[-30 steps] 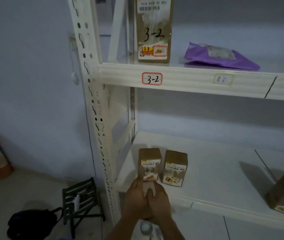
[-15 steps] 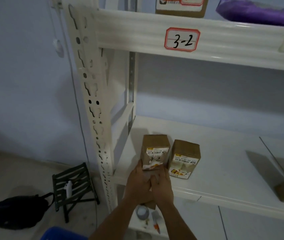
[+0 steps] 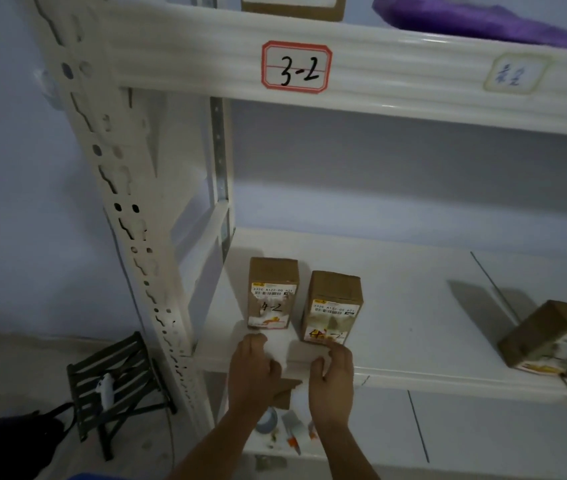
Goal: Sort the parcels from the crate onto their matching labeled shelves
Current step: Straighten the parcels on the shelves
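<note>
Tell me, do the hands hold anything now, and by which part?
Nothing is held. The left hand and right hand hang with loosely curled fingers before the two boxes on the shelf.

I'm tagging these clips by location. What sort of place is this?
Most likely a small parcel storeroom or pickup depot. A white slotted metal rack carries a handwritten shelf tag "3-2", and cardboard parcels with barcode stickers and a handwritten "4-2" stand on the lower shelf.

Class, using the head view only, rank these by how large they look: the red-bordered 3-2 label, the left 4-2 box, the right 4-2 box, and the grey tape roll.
1. Left 4-2 box and right 4-2 box: alike, unranked.
2. 3-2 label, though nearer the camera.
3. Tape roll, partly hidden.
</note>
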The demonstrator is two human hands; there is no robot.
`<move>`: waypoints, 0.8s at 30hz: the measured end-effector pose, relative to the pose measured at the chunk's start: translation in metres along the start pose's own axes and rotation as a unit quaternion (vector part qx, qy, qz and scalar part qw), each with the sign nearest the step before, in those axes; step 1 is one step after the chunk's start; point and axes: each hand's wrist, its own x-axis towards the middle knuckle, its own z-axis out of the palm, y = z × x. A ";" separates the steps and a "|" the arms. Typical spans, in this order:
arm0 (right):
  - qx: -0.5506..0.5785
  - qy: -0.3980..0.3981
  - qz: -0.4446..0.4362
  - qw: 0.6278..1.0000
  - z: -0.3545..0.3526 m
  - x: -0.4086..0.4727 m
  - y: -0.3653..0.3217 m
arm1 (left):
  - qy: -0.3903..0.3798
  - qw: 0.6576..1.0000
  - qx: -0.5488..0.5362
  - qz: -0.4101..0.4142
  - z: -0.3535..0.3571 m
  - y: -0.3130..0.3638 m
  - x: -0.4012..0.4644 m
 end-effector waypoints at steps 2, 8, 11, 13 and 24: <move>0.024 0.034 0.025 0.999 -0.010 0.015 0.001 | -0.037 0.999 -0.001 0.026 0.009 0.007 0.005; 0.079 -0.035 0.034 0.996 -0.022 0.046 0.000 | -0.139 0.986 -0.093 0.025 0.038 0.042 0.017; 0.084 -0.074 0.041 0.993 -0.026 0.054 0.001 | -0.140 0.984 -0.105 0.026 0.046 0.046 0.024; 0.073 -0.110 0.047 0.990 -0.030 0.056 0.003 | -0.150 0.982 -0.114 0.018 0.049 0.045 0.029; -0.030 -0.096 0.039 0.994 -0.099 0.041 0.052 | -0.097 0.993 0.031 0.053 0.052 0.060 -0.023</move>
